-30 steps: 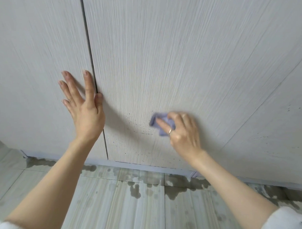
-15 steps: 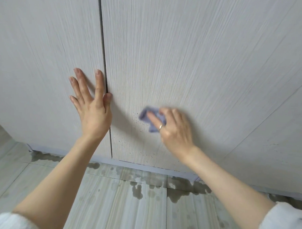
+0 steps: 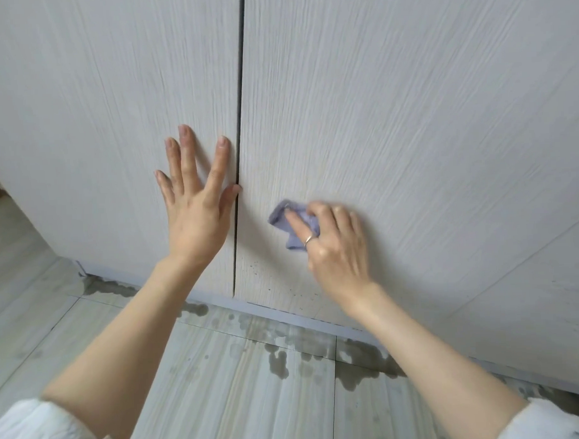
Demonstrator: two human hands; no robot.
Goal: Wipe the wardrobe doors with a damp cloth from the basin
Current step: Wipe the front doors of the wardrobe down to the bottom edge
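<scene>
Cloth [image 3: 293, 224] is bunched small and pressed flat against the right door [image 3: 393, 117], low down, just right of the gap [image 3: 241, 139] between doors. Right hand [image 3: 331, 247] holds it with fingers curled over the wad, likely so pressure lands on one spot; dark specks [image 3: 267, 279] sit just below it. Left hand [image 3: 196, 209] is spread, fingers straight, palm on the left door [image 3: 97, 111] beside the gap, probably bracing. Wet patches on the floor [image 3: 280, 361] near the base; basin not in view.
</scene>
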